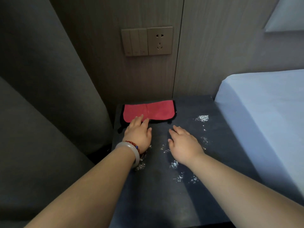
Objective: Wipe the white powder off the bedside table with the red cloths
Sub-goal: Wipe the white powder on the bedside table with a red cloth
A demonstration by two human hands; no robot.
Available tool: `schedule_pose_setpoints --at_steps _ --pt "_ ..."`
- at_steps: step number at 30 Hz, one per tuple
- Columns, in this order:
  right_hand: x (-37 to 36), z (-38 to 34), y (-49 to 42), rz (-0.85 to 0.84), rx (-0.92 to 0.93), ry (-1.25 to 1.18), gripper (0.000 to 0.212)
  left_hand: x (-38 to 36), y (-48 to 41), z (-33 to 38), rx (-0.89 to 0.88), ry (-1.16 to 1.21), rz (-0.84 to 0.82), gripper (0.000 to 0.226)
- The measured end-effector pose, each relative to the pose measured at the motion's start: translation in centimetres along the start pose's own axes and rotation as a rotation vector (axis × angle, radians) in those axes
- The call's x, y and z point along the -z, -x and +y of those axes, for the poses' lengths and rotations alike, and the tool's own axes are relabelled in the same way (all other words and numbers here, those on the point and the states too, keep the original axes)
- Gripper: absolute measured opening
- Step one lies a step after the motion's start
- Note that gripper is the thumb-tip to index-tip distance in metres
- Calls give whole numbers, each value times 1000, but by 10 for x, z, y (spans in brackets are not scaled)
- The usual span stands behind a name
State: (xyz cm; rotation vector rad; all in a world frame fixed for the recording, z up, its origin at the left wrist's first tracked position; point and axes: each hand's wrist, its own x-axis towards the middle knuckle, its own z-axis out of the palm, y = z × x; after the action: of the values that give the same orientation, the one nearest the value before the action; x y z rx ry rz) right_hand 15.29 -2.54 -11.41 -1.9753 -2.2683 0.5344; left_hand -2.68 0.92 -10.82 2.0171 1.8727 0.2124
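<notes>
Two hands — left hand (139, 131) on red cloth (148, 111)

One surface (164, 203) – with two red cloths (148, 111) side by side. Two hands, left hand (139, 134) and right hand (185, 143). Two bracelets (130, 150) on one wrist. One socket (159, 40), three switches (134, 42), one bed (263, 104).
</notes>
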Motion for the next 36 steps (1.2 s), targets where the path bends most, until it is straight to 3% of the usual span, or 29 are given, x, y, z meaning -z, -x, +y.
schedule_pose_setpoints --at_steps 4,11,19,24,27,29,32,36 --pt "-6 -3 -16 39 -52 16 46 1 -29 -3 -1 -64 45 56" --pt "2 -17 -54 306 -82 1 36 -14 -65 -5 50 -130 69 56" --pt "-13 -22 -116 31 -53 47 52 -32 -71 -16 50 -155 118 55" --pt "-7 -14 -122 77 -35 66 52 -34 -72 -19 37 -159 146 57" --pt "6 -2 -118 82 -160 105 50 -35 -73 -18 43 -175 153 57" --pt "9 -1 -113 149 -227 154 45 -35 -74 -18 50 -193 146 57" --pt "4 -5 -113 249 -199 159 55 -35 -76 -17 59 -209 132 58" --pt "-14 4 -123 97 -73 133 59 -35 -76 -17 59 -215 125 58"
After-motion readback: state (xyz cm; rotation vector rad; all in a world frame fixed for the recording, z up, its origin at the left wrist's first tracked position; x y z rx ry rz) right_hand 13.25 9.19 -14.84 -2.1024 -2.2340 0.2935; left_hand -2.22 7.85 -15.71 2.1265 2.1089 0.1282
